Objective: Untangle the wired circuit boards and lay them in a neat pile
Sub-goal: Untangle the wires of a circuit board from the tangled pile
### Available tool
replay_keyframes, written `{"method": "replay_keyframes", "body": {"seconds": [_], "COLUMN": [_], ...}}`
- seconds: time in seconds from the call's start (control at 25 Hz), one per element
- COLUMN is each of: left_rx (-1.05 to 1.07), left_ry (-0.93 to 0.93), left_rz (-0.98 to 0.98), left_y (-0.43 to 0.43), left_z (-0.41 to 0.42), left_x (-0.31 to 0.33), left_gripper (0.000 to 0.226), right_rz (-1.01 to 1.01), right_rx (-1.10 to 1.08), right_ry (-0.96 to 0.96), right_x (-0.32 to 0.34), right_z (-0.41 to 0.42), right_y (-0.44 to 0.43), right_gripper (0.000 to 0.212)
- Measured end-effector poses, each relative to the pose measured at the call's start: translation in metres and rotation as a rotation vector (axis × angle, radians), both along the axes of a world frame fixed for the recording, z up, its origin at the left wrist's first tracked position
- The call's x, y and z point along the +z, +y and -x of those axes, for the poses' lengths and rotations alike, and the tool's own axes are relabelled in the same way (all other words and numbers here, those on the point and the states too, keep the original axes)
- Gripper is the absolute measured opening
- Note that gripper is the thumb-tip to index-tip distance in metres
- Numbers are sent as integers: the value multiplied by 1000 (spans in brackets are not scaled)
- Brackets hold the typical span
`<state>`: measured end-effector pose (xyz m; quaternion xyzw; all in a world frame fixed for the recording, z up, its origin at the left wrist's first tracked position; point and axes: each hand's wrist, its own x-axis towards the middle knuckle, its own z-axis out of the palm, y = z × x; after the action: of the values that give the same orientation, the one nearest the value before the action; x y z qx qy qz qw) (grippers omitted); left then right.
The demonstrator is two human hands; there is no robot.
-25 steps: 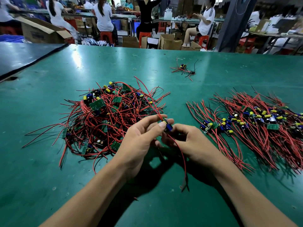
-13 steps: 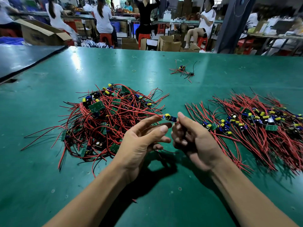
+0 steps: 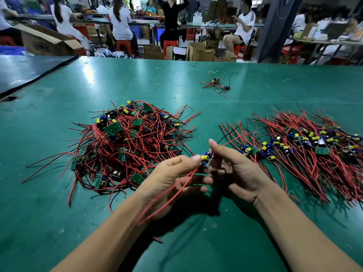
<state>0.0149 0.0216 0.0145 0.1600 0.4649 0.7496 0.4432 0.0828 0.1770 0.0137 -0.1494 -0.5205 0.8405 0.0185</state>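
A tangled heap of small green circuit boards with red and black wires lies on the green table, left of centre. A combed-out pile of boards with wires laid parallel lies to the right. Between them, just above the table, both hands hold one small board with a yellow capacitor. My left hand pinches it from the left; its red wires trail blurred down across that palm. My right hand pinches it from the right, thumb up.
One loose wired board lies farther back near the table's middle, with a small yellow rubber band to its left. A dark table adjoins at far left. Beyond the far edge, people sit at benches among cardboard boxes.
The held board has stayed between the two hands. Its red wires, earlier hanging down to the right, now swing blurred across my left palm and wrist. My right thumb has lifted.
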Motion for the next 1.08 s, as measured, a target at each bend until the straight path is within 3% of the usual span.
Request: {"method": "replay_keyframes", "body": {"seconds": [0.08, 0.32, 0.56, 0.84, 1.08], "left_rx": [5, -33, -32, 12, 107], "left_ry": [36, 109, 175, 268, 354], "left_rz": [9, 52, 74, 91, 107], "left_y": [0, 3, 2, 3, 6], "left_z": [0, -2, -3, -6, -7], "left_x": [-5, -11, -11, -9, -14], "left_gripper": [26, 31, 13, 18, 16], "right_rz": [-53, -94, -117, -401, -259], "right_rx": [-26, 26, 80, -177, -23], "right_ry": [14, 101, 98, 88, 46], "right_x": [-1, -3, -1, -1, -4], "right_z": [1, -2, -4, 0, -4], "right_y": [-1, -6, -10, -10, -20], "right_gripper": [54, 19, 25, 31, 29]}}
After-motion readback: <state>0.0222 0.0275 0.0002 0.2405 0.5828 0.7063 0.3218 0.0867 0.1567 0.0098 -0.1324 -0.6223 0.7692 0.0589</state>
